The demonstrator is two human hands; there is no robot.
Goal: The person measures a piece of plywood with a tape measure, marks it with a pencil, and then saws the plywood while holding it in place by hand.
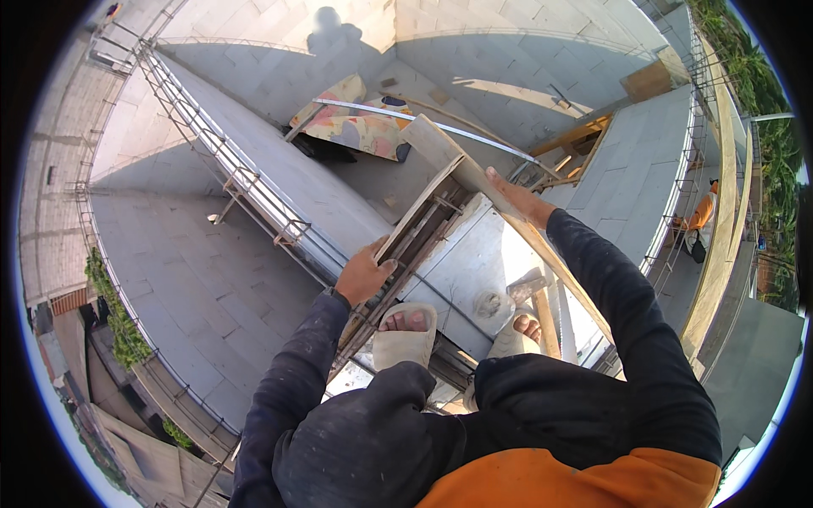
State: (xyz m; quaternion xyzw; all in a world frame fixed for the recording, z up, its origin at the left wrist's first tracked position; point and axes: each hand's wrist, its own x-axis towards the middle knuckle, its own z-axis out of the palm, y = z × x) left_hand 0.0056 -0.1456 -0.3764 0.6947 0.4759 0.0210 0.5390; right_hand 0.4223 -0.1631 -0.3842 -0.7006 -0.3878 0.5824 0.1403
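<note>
A narrow wooden board [428, 199] slants away from me on the left of a gap with steel bars, and my left hand [364, 273] is closed on its near end. Beyond and to the right runs a longer wooden plank [555, 258], its far end raised. My right hand [521, 201] grips that plank's outer side; some fingers are hidden behind it. Between the two boards lies a grey metal sheet [461, 262]. My sandalled feet stand at its near edge, beside a clear plastic cup-like thing [491, 306] and a short wood offcut [527, 285].
Grey block walls [500, 72] enclose a deep space below. A patterned sheet [360, 127] and a long metal strip [423, 123] lie down there. Rebar cages [246, 182] top the wall on the left. Another person in orange [703, 210] is at far right, near long planks [720, 237].
</note>
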